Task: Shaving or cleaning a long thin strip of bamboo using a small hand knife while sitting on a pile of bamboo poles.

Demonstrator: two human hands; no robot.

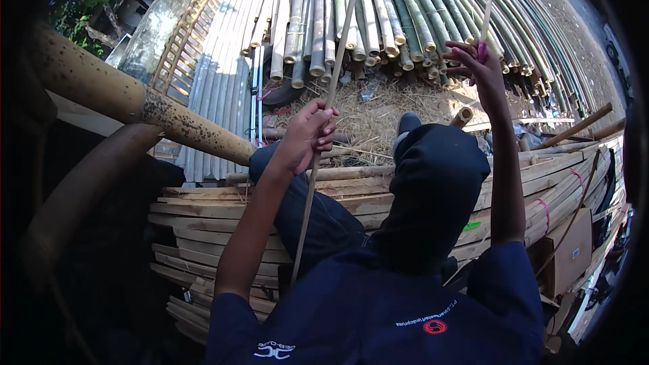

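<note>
My left hand is closed around a long, thin bamboo strip. The strip stands steeply tilted, its top reaching over the bamboo poles and its lower end coming down by my lap. Raised at the right, my right hand has some fingers stretched out to the left. A slim, pointed, pale blade-like thing sticks up from it, with a pink part between the fingers. Its exact kind is too small to make out. The two hands are well apart.
Long bamboo poles lie stacked ahead, cut ends toward me. I sit on split bamboo slats. A thick speckled bamboo pole slants in from the left. Straw litters the ground. A cardboard box stands at the right.
</note>
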